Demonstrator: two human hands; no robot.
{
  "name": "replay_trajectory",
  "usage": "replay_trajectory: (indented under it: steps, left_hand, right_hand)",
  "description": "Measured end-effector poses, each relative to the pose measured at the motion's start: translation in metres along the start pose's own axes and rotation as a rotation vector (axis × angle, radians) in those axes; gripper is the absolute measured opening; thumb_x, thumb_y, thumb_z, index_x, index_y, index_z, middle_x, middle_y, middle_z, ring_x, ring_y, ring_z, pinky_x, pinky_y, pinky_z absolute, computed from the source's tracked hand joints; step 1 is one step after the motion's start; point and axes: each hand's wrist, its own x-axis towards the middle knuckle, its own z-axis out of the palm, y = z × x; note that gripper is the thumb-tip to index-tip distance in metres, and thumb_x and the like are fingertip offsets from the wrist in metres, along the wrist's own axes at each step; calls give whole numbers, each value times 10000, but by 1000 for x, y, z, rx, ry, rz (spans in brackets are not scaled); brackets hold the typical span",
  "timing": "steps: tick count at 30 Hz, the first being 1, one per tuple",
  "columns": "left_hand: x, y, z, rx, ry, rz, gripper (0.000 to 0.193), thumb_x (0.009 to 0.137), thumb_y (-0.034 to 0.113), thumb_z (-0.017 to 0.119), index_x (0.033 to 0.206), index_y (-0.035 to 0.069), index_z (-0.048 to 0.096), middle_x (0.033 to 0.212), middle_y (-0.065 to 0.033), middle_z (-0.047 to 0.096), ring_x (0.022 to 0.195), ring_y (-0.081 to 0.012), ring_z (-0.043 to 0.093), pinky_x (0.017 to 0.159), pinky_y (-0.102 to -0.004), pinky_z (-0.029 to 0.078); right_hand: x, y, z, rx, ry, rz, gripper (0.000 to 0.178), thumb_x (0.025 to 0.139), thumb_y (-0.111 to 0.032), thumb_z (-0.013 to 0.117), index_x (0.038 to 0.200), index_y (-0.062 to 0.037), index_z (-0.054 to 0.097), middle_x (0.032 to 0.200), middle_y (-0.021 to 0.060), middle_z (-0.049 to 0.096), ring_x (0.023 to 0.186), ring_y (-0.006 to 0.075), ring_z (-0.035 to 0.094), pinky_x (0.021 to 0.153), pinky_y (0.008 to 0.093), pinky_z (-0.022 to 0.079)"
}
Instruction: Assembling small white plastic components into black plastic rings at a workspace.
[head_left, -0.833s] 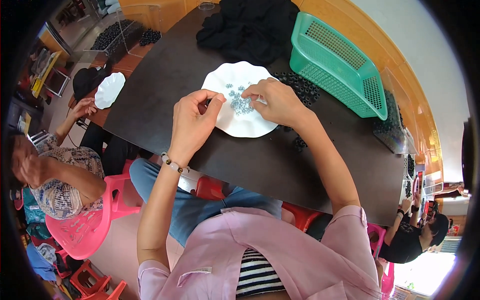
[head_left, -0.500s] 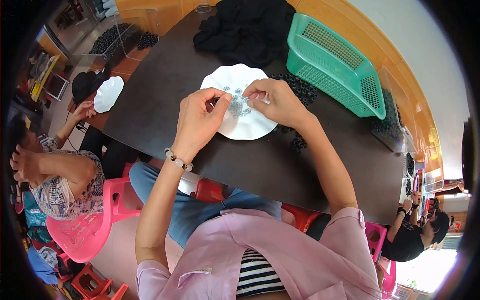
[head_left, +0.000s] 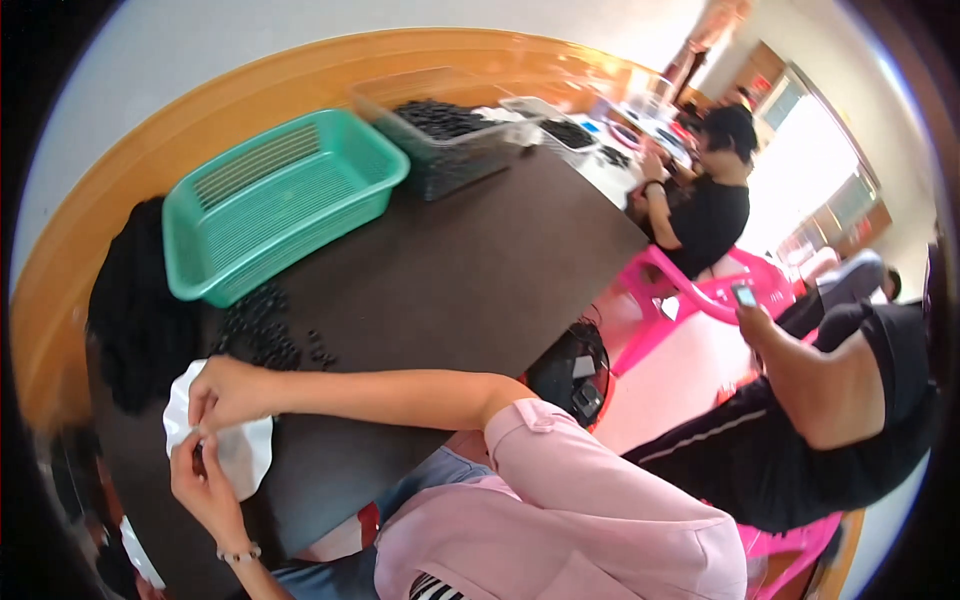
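My left hand (head_left: 208, 492), with a beaded bracelet at the wrist, is closed in a pinch over a wavy-edged white plate (head_left: 248, 458). A small dark piece shows between its fingers. Against those fingertips, my right hand (head_left: 235, 392) is pinched too, and whatever it grips is too small to make out. Both hands cover much of the plate, so its contents are hidden. Beyond my right hand, several small black pieces (head_left: 262, 330) lie scattered on the dark table (head_left: 470, 280).
Behind the pieces stands a green plastic basket (head_left: 285, 205), with black cloth (head_left: 145, 300) left of it. A clear bin (head_left: 450, 170) of black pieces is farther right. One person (head_left: 715, 205) sits at the far end; another (head_left: 850, 370), nearer, holds a phone. A pink chair (head_left: 690, 290) stands between.
The view has swung to the right, so plate and hands now sit at the lower left. My fingertips, apart before, have come together over the plate.
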Motion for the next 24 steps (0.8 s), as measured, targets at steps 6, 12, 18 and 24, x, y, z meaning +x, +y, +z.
replay_trajectory:
  steps: [6,12,18,24]
  left_hand:
    - [7,7,12,111,-58,20,188,941,117,574,1012,-56,594,806,-71,543,733,-137,525,663,-267,431]
    - [12,8,13,173,-105,182,181,966,87,494,1024,-70,565,882,-155,565,783,-283,562,724,-352,450]
    - [1,-5,-13,266,-91,88,144,929,41,434,955,-48,544,840,-221,536,789,-386,542,716,-414,435]
    - [11,1,-2,186,-74,139,175,945,121,455,871,7,564,844,-194,571,775,-423,565,637,-458,451]
  right_hand:
    - [-12,0,-11,39,69,51,145,663,-71,728,782,10,715,698,84,690,638,122,649,587,261,511]
    - [-9,-3,-16,-22,72,37,122,653,-75,732,739,7,704,676,74,685,608,119,642,564,259,506]
    - [12,6,9,-37,-70,-83,172,726,-191,757,773,-28,725,687,79,691,636,130,661,589,284,520]
    - [6,6,-7,-27,-107,97,159,851,-133,687,857,26,697,809,74,702,786,108,649,736,251,509]
